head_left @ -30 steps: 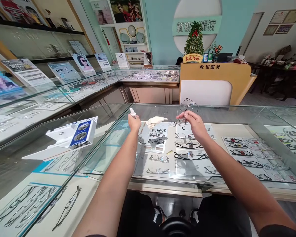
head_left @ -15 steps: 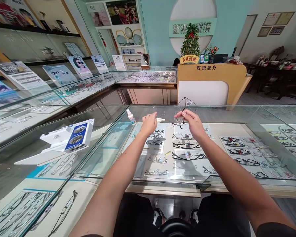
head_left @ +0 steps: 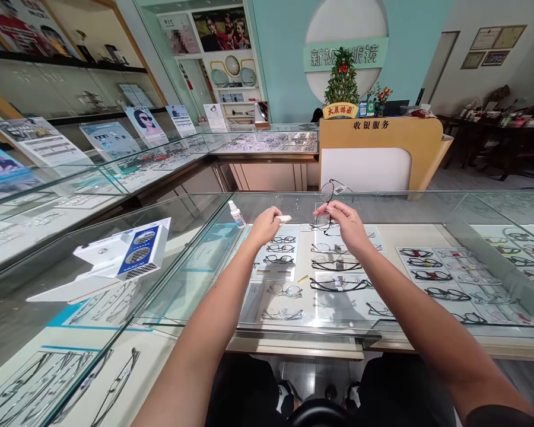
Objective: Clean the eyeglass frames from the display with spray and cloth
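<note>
Thin dark-rimmed eyeglasses point(head_left: 326, 191) are pinched at the middle by my right hand point(head_left: 347, 224), held above the glass counter with one lens over the other. A small white tag hangs near the upper lens. My left hand point(head_left: 264, 228) is closed on a small white folded cloth point(head_left: 284, 219), which pokes out past the fingertips; whether it is fabric or paper I cannot tell. A gap separates the cloth from the eyeglasses. Just left of my left hand, a white spray bottle point(head_left: 236, 213) stands on the counter.
Under the glass counter top point(head_left: 249, 326) lie rows of eyeglass frames point(head_left: 338, 284). An open white and blue box point(head_left: 140, 252) rests on the left counter. Farther back are display cases with placards point(head_left: 145, 124) and a yellow service desk point(head_left: 382, 133) bearing a plant.
My left hand has drawn a little to the left and lower, and more of the white cloth shows. My right hand keeps the eyeglasses in nearly the same place.
</note>
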`<state>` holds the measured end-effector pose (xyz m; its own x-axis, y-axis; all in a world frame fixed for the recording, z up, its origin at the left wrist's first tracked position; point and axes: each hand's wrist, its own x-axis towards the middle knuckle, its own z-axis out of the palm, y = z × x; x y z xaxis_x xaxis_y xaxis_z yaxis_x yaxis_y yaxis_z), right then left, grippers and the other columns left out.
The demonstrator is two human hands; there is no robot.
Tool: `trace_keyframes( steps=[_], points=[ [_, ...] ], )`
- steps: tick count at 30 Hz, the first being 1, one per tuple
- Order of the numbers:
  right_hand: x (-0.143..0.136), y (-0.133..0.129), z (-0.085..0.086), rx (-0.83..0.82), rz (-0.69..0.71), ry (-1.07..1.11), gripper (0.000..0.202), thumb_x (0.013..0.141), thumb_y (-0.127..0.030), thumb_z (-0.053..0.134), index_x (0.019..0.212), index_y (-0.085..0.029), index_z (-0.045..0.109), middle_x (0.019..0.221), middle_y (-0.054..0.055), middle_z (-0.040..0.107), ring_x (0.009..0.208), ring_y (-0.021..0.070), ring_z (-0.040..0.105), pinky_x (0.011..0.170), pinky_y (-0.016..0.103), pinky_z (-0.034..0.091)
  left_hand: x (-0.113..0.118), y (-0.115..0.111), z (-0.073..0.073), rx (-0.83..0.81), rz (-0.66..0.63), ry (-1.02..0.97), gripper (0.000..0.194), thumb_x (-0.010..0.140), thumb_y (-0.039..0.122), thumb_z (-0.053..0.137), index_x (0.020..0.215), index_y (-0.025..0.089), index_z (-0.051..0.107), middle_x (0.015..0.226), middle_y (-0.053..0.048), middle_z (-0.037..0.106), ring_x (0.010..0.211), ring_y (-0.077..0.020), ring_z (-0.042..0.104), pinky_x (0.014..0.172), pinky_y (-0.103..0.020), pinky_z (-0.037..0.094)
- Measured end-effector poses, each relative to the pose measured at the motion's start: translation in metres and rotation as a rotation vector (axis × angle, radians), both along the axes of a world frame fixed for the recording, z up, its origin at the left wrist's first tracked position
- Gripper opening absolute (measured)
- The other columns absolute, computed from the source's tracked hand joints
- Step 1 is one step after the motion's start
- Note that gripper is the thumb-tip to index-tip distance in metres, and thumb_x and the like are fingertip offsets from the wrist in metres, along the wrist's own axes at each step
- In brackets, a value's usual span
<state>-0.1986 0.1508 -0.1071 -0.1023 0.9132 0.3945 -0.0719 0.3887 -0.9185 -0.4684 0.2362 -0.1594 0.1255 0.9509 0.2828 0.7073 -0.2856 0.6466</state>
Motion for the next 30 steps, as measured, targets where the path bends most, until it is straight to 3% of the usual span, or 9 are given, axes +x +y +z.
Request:
trace_keyframes(
  steps=[4,8,14,18,23,30],
  points=[
    [0.0,-0.001,0.001,-0.008,0.003,-0.002,0.025,0.098,-0.045,0.061,0.087,-0.025,0.072,0.098,0.005,0.08,0.099,0.0228,0.066,0.093,0.036,0.047,0.006,0.0,0.006,-0.062,0.03,-0.296,0.014,0.092,0.036,0.048,0.096,0.024,0.055,0.077,0.001,0.057,0.071,-0.0195,0.054,0.068,-0.031,0.043],
    [0.001,0.0,0.0,-0.008,0.029,-0.01,0.025,0.097,-0.043,0.061,0.081,-0.025,0.067,0.096,0.004,0.079,0.101,0.0225,0.066,0.09,0.034,0.046,0.018,-0.008,0.016,-0.146,-0.075,-0.52,0.028,0.092,0.05,0.048,0.1,0.024,0.056,0.071,0.001,0.052,0.061,-0.0169,0.049,0.06,-0.03,0.043],
    [0.0,0.001,-0.001,0.016,0.067,-0.092,0.029,0.099,-0.045,0.059,0.084,-0.025,0.073,0.1,0.005,0.08,0.098,0.0226,0.064,0.091,0.035,0.046,0.036,-0.034,0.03,-0.252,-0.301,-0.81,0.045,0.082,0.06,0.08,0.098,0.024,0.06,0.066,0.006,0.047,0.055,-0.0112,0.042,0.056,-0.024,0.036],
    [0.0,0.0,0.0,-0.002,0.091,-0.121,0.029,0.1,-0.043,0.058,0.087,-0.024,0.075,0.101,0.004,0.08,0.098,0.0219,0.064,0.091,0.034,0.046,0.04,-0.038,0.03,-0.189,-0.314,-0.799,0.054,0.089,0.071,0.072,0.099,0.019,0.071,0.074,0.001,0.059,0.061,-0.0119,0.049,0.058,-0.024,0.039],
    [0.001,-0.005,0.005,-0.009,0.157,-0.171,0.028,0.101,-0.04,0.058,0.088,-0.024,0.077,0.099,0.003,0.079,0.099,0.0212,0.064,0.097,0.034,0.045,0.041,-0.04,0.031,-0.228,-0.396,-0.809,0.055,0.09,0.071,0.071,0.099,0.016,0.075,0.086,-0.004,0.07,0.076,-0.0165,0.062,0.071,-0.026,0.049],
    [-0.001,-0.007,0.009,-0.031,0.207,-0.157,0.027,0.097,-0.037,0.058,0.082,-0.023,0.076,0.092,0.004,0.079,0.095,0.0219,0.064,0.094,0.036,0.046,0.045,-0.048,0.037,-0.135,-0.369,-0.84,0.045,0.084,0.06,0.083,0.093,0.019,0.067,0.074,0.002,0.062,0.061,-0.0103,0.051,0.059,-0.021,0.041]
  ],
)
